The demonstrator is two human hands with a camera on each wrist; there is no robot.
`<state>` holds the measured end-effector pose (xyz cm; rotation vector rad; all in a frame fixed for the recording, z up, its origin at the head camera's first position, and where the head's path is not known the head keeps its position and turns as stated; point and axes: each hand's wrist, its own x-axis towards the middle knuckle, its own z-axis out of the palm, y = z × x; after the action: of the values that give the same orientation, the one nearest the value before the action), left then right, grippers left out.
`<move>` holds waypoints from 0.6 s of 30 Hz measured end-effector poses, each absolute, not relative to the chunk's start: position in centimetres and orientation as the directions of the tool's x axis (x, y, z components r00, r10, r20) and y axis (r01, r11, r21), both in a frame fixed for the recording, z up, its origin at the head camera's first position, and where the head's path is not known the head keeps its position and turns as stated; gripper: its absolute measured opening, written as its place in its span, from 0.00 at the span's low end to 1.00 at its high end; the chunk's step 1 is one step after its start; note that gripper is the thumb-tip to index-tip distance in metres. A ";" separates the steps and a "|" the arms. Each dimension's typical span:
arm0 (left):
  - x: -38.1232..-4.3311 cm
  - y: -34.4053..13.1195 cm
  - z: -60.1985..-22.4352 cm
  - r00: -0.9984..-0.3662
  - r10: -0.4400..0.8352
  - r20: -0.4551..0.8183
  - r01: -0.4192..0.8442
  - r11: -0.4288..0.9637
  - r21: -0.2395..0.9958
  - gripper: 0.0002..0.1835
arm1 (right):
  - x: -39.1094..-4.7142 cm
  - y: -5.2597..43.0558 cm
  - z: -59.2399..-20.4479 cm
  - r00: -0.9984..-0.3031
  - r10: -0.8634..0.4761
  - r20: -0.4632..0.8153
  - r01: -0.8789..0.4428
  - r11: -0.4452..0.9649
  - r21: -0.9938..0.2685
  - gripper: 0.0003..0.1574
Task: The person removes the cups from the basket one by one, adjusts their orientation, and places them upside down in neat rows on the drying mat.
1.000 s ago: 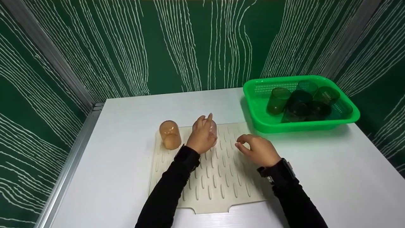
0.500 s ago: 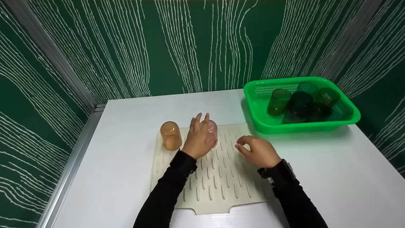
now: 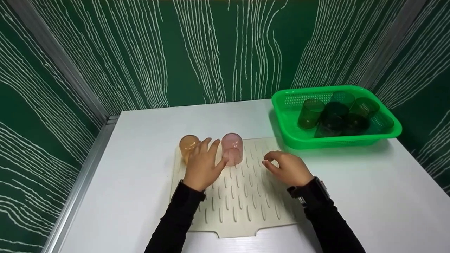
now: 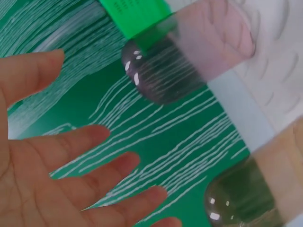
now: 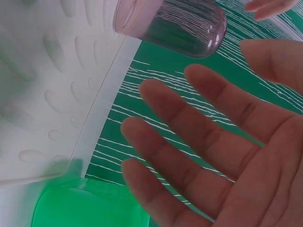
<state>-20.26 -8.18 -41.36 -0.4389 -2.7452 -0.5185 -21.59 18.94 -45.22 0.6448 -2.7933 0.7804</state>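
A pink transparent cup stands upside down on the cream ribbed drying mat, near its far edge. To its left an amber transparent cup is also upside down, partly hidden behind my left hand. That hand hovers between the two cups with fingers spread; the left wrist view shows nothing between its fingers. My right hand is over the mat's right side, relaxed and holding nothing. In the right wrist view its fingers are extended, apart from the pink cup.
A green plastic basket stands at the back right of the white table, with several dark and tinted cups in it. Green walls with white lines enclose the table at the back and sides.
My left hand has let go of the pink cup and moved left and toward me, its fingers spreading. The pink cup stays on the mat. My right hand has hardly moved.
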 end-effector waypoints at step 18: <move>-18.9 -9.8 -43.4 -0.912 0.227 0.342 0.337 0.889 0.308 0.30 | -21.7 18.9 -45.5 -0.883 -0.365 0.295 -0.463 0.777 -0.427 0.11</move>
<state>-18.87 -9.82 -43.42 -0.4220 -2.7587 -0.5272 -21.67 18.92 -45.49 0.6532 -2.7741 0.7419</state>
